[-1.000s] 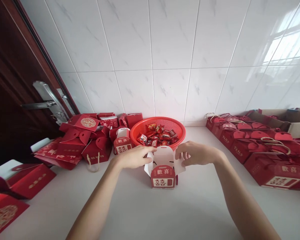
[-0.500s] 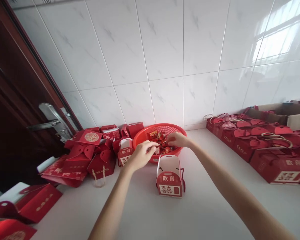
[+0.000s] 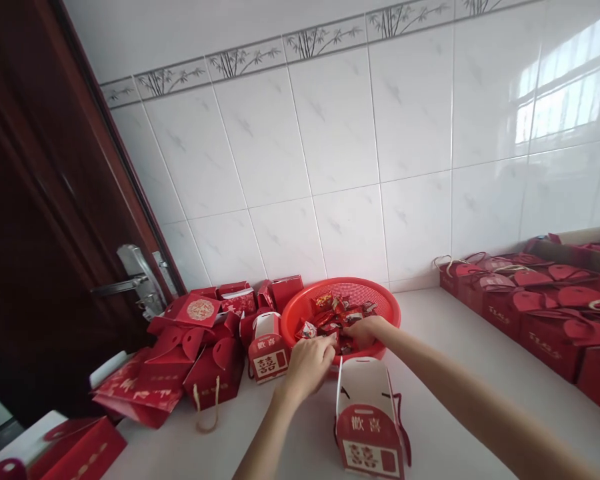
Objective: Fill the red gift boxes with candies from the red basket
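Observation:
A red plastic basket (image 3: 391,303) holds several wrapped candies (image 3: 325,320), mostly red. My right hand (image 3: 366,331) reaches over its right rim, with bent fingers down among the candies; the fingertips are hidden. My left hand (image 3: 313,363) is at the basket's near rim with its fingers curled together, and what they hold, if anything, cannot be seen. Just in front of the basket, below my right hand, stands a small red and white gift box (image 3: 370,437) with its top open and a dark red cord at its side.
On the left, red gift boxes (image 3: 215,373) lie piled near a dark door (image 3: 40,220). A similar small box (image 3: 269,360) stands beside the basket. Rows of closed red boxes (image 3: 545,327) fill the right side, by a cardboard carton (image 3: 593,237). A tiled wall (image 3: 350,233) is behind.
The view has tilted up, so things sit lower in the picture. My right hand has gone deeper among the candies. My left hand has come closer to my right, at the near rim.

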A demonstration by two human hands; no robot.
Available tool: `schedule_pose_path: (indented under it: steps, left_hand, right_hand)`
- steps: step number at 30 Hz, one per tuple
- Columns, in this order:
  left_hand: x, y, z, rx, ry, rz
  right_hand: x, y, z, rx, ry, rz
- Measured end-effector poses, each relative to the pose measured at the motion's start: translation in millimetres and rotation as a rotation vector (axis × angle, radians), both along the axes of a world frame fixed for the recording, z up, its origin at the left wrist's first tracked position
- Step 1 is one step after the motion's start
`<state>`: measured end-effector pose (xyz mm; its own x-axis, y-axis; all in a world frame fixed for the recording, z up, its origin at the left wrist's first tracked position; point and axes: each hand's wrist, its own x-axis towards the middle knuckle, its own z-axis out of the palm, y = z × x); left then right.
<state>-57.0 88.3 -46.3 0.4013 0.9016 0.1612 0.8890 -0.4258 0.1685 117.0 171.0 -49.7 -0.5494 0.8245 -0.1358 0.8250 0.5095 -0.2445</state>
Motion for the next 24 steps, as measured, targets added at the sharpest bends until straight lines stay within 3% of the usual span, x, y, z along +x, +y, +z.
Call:
schedule_pose_path:
  steps: [4,15,19,24]
  left_hand:
    - [0,-1,-2.6,0.005,0.005,-0.010]
    - [2,-3,1.0,-0.009,0.019,0.000]
    - [3,-4,2.0,-0.020,0.014,-0.008]
    - [5,-6,2.9,-0.021,0.037,-0.008]
  right_hand:
    - [4,-3,-3.9,-0.020,0.007,-0.010]
    - [8,-4,7.6,0.061,0.292,-0.145]
    - [10,-2,3.6,0.048,0.251,-0.155]
    - [9,-2,-2.8,-0.116,0.103,-0.071]
